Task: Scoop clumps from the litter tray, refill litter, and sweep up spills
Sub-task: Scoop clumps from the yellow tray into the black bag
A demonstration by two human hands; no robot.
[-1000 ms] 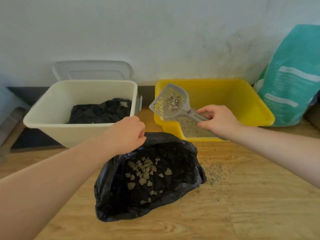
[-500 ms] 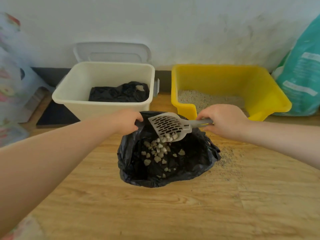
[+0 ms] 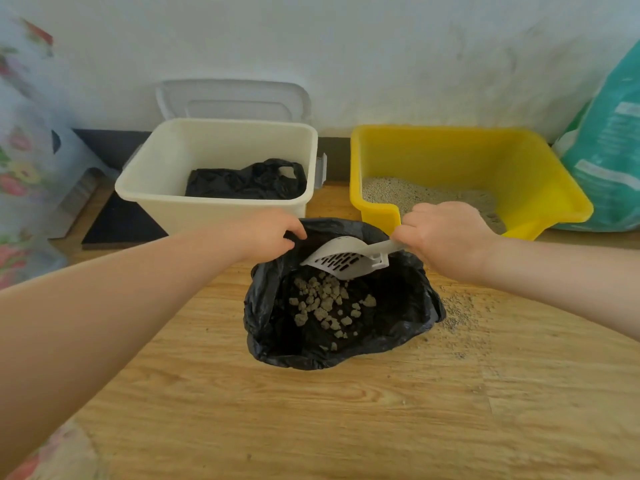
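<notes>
A black rubbish bag (image 3: pixel 398 317) lies open on the wooden floor, with several grey litter clumps (image 3: pixel 325 303) inside. My left hand (image 3: pixel 266 233) grips the bag's far rim and holds it open. My right hand (image 3: pixel 446 237) grips the handle of a pale grey slotted scoop (image 3: pixel 341 259), which is turned face down over the bag's mouth with nothing left in it. Behind stands the yellow litter tray (image 3: pixel 540 174) with a thin layer of grey litter (image 3: pixel 415 194).
A cream plastic bin (image 3: pixel 221 209) holding black bags stands at the left, its clear lid (image 3: pixel 235 98) leaning on the wall. A teal litter bag (image 3: pixel 609 150) leans at the far right. Spilled litter grains (image 3: pixel 457 310) lie right of the rubbish bag. Flowered fabric sits at the left edge.
The scoop came from above the yellow tray to over the black bag and tipped face down; its clumps dropped into the bag. My left hand kept hold of the rim.
</notes>
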